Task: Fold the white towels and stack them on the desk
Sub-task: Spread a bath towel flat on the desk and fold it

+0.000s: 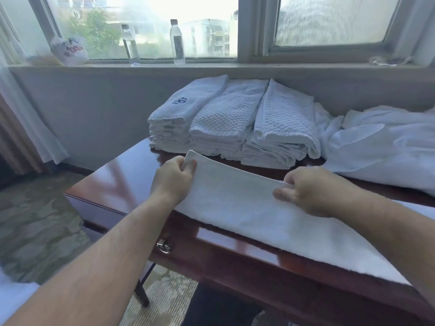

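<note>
A: The white towel lies as a long strip along the desk's near edge, its right end running out toward the near right corner. The left hand pinches the strip's far left corner, thumb and fingers clamped on the cloth, the corner lifted a little off the wood. The right hand has its fingers curled round the far long edge further along, gripping it.

B: So what makes this step go well?

A: I'd judge a fold is being set up. Keep both grips on the same edge, pull the cloth lightly taut between them, and line the edges up before letting it settle. On so glossy a top the strip will probably slide, so lift and lay it, don't drag.

B: And the material?

A: Soft and limp, with a fine nap and a slightly ragged hem along the near side. It should hold a crease only loosely, so a flat press afterwards would help.

B: Where should it end up?

A: On the folded stacks at the desk's far edge: three side by side, touching, the left one plain terry with a dark mark, the other two in a raised waffle weave. By the far right corner sits a crumpled heap of unfolded cloth, just beside the stacks. The desk is dark red polished wood, with a metal drawer pull on its front.
</note>
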A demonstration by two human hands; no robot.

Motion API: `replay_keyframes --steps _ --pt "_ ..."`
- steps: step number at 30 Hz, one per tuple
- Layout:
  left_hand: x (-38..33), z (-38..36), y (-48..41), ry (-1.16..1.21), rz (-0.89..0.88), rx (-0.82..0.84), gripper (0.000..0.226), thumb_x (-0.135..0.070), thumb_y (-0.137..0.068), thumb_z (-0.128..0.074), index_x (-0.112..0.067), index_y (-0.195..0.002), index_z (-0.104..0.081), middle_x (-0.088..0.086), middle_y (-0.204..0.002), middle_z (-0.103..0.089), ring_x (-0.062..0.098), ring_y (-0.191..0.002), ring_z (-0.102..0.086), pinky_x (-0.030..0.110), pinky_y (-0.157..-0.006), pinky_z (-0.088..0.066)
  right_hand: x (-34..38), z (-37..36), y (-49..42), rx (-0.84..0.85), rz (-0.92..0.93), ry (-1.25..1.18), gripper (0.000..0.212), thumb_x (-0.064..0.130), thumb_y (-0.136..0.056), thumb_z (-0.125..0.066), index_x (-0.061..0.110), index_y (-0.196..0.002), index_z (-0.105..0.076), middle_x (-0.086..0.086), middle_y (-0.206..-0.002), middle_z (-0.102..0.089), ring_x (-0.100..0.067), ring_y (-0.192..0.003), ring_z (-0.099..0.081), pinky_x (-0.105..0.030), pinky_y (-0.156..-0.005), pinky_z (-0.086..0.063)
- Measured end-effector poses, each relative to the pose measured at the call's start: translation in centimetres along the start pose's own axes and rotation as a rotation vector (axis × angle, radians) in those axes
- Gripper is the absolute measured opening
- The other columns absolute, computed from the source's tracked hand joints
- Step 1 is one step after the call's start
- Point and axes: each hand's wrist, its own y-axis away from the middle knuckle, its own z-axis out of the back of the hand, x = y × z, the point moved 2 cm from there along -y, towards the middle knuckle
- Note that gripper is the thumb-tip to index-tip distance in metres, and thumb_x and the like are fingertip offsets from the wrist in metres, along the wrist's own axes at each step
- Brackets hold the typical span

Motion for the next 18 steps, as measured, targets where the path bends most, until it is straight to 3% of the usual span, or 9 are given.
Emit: replay_keyframes --steps 2,5,9,12,15,18 --pt "0.1 -0.6 -0.9 -0.052 0.026 -0.007 0.045 -0.052 -0.099 -0.049 -0.02 -0.068 -0.052 -0.009 -0.058 -0.056 0.013 -0.06 -0.053 0.032 -0.053 -0.032 -0.4 0.1 -1.7 -0.004 0.003 0.041 0.041 0.053 -0.099 -0.055 0.018 -0.078 -0.06 0.001 -0.077 -0.063 -0.015 -0.071 -0.059 -0.034 -0.061 -0.045" --pt "0.6 -1.4 -2.2 -0.187 0.057 0.034 0.04 -0.048 -0.1 -0.048 -0.022 -0.068 -0.049 -0.006 -0.07 -0.058 0.019 -0.071 -0.056 0.032 -0.056 -0.032 -0.9 -0.5 -3.9 0.001 0.046 0.076 0.035 0.048 -0.102 -0.051 0.024 -0.077 -0.056 0.005 -0.079 -0.061 -0.01 -0.071 -0.055 -0.031 -0.059 -0.039" --pt "0.9 -2.4 -2.6 -0.401 0.117 0.058 0.042 -0.054 -0.102 -0.035 -0.021 -0.083 -0.053 0.0 -0.088 -0.057 0.029 -0.088 -0.053 0.038 -0.075 -0.041 -1.5 -1.8 -5.8 -0.01 0.067 0.08 0.031 0.047 -0.1 -0.054 0.023 -0.079 -0.058 0.006 -0.078 -0.06 -0.009 -0.07 -0.054 -0.03 -0.055 -0.035" --pt "0.3 -2.9 -1.9 -0.531 0.099 0.028 0.041 -0.052 -0.103 -0.028 -0.021 -0.098 -0.054 0.008 -0.103 -0.061 0.03 -0.089 -0.049 0.04 -0.077 -0.04 -2.1 -2.8 -6.1 -0.075 0.055 0.027 0.026 0.052 -0.095 -0.059 0.028 -0.084 -0.058 0.011 -0.08 -0.059 -0.005 -0.073 -0.053 -0.029 -0.058 -0.038" --pt "-0.8 -3.4 -0.9 -0.662 -0.074 -0.06 0.029 -0.035 -0.1 -0.044 -0.021 -0.125 -0.049 0.007 -0.125 -0.051 0.03 -0.114 -0.045 0.045 -0.093 -0.038 -2.7 -3.1 -5.4 -0.113 0.033 -0.068 0.025 0.054 -0.092 -0.064 0.03 -0.087 -0.057 0.012 -0.081 -0.059 -0.002 -0.074 -0.053 -0.027 -0.059 -0.04" --pt "-3.3 -4.9 1.0 -0.579 -0.317 0.017 0.043 -0.031 -0.095 -0.054 -0.031 -0.137 -0.051 -0.003 -0.135 -0.048 0.023 -0.126 -0.04 0.041 -0.103 -0.031 -3.7 -2.9 -3.3 -0.137 0.02 -0.098 0.027 0.054 -0.091 -0.064 0.03 -0.1 -0.057 0.013 -0.086 -0.06 -0.006 -0.077 -0.057 -0.026 -0.06 -0.04"
